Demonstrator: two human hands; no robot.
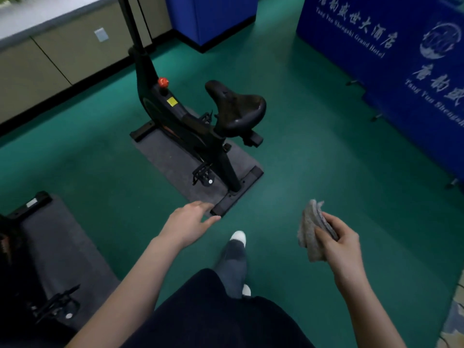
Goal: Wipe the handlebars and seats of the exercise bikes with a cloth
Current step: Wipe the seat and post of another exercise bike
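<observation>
A black exercise bike [175, 116] stands on a grey mat in the middle of the green floor. Its black seat [236, 106] faces me, and its handlebars are cut off above the frame's top. My right hand [344, 242] grips a folded grey cloth [311, 229], held in the air to the right of the bike and below its seat. My left hand [193, 222] hangs in front of me with relaxed fingers and holds nothing, near the bike's rear foot bar [238, 194]. Part of a second bike [50, 305] shows at the lower left.
Blue printed banners [391, 54] on feet stand along the right. A blue box [213, 18] is at the back, beside beige cabinets [62, 59] along the left wall. The second bike's grey mat [62, 244] lies at my left. My own legs and white-toed shoe [238, 237] are below.
</observation>
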